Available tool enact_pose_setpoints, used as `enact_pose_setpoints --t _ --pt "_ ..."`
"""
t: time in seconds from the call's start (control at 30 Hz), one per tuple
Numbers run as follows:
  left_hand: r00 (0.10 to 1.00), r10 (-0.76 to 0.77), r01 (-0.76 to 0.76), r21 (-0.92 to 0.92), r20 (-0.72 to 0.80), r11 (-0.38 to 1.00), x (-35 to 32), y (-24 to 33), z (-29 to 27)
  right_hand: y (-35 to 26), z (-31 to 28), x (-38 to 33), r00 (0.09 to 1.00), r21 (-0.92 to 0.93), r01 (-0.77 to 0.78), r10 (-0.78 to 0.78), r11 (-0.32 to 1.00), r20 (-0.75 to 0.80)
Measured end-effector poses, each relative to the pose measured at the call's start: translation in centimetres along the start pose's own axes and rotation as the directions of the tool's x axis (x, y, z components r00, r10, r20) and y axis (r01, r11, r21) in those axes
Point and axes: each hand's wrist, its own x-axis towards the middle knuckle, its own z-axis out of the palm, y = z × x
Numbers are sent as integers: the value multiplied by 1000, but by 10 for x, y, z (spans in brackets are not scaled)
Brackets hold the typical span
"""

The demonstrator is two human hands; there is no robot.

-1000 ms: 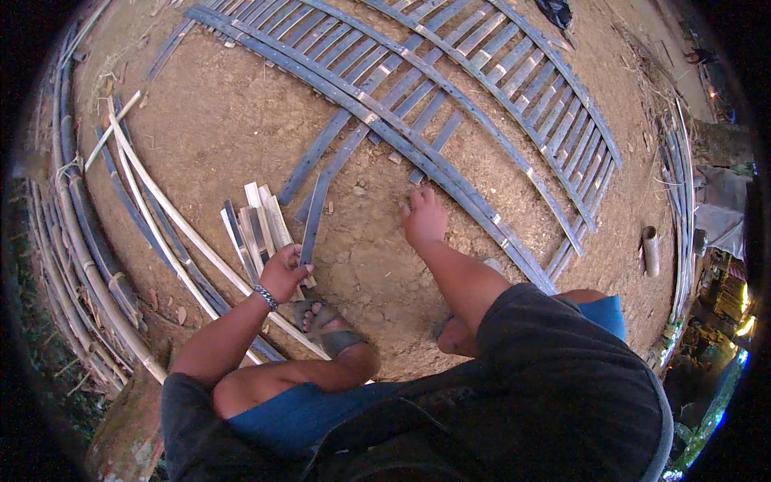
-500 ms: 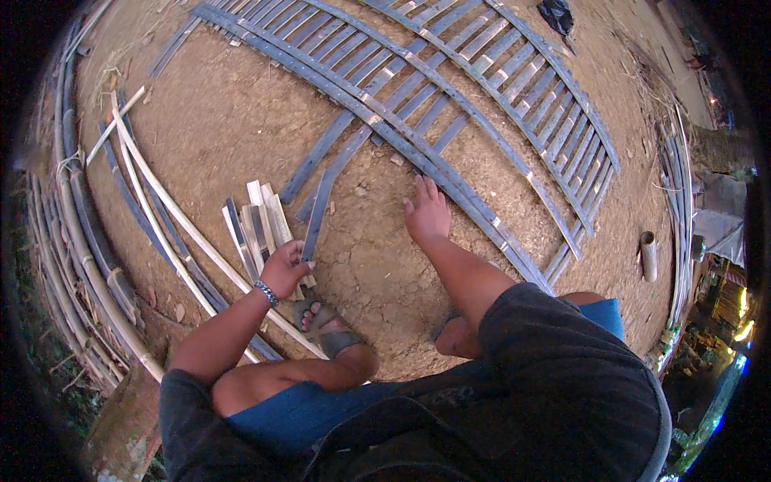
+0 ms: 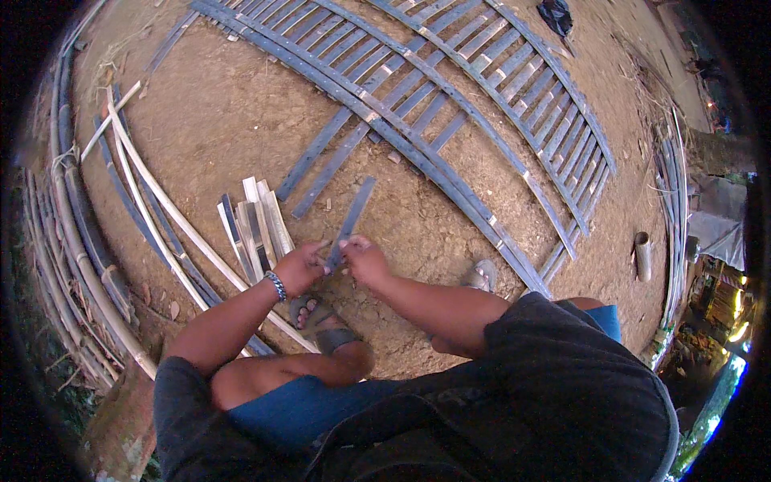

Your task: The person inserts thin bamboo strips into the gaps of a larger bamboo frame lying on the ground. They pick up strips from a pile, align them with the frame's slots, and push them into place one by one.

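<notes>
Currently | slat (image 3: 356, 207) between left hand (image 3: 302, 268) and right hand (image 3: 366, 260), hands close together at its near end | long axis runs forward, leaning right, toward frame (image 3: 434, 170) | right pinches it, nearer far tip; left's grip hard to tell

The view is taken from the head, through a wide fisheye lens aimed downward and forward. The hands (image 3: 367, 263) are seen from above and near; ground (image 3: 201, 112) beyond and to either side of them is included, curved toward the dark round rim.
</notes>
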Motion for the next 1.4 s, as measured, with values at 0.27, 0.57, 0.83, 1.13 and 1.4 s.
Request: enact_pose_setpoints --t 0.27,0.57,0.83,1.13,1.4 --pt "998 46 -54 213 43 976 14 12 -7 27 -98 17 878 19 115 -92 993 -470" --pt "998 -60 58 -81 -26 995 16 3 -12 9 -109 28 702 -167 81 -175 983 -690" --pt "999 -50 49 -79 -5 996 19 -3 -11 -11 -135 49 401 -642 40 -601 765 -691" --pt "999 4 -6 -59 -41 998 22 -24 -11 -70 -129 -13 743 -968 -215 -623 126 -246" --pt "999 -30 27 -142 -21 989 20 -16 -13 -119 -151 0 779 -938 -334 -534 88 -328"
